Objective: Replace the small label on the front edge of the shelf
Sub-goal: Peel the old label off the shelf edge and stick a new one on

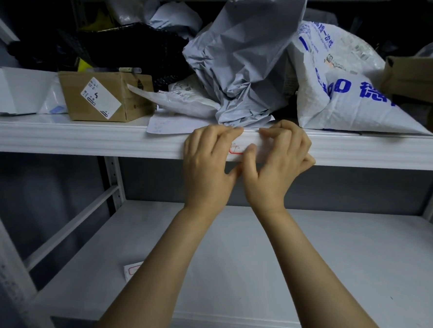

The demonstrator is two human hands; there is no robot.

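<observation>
A small white label with a red border lies on the front edge of the white shelf, mostly covered by my hands. My left hand rests on the edge over the label's left end, fingers bent over the top lip. My right hand sits against it on the right, its thumb pressing on the label and its fingers curled at the shelf's top lip. A second red-bordered label lies on the lower shelf, partly hidden by my left forearm.
The upper shelf holds a cardboard box with a sticker, a crumpled grey mailer bag, a white bag with blue print, a flat white parcel and a brown box at the right edge. A white upright stands behind.
</observation>
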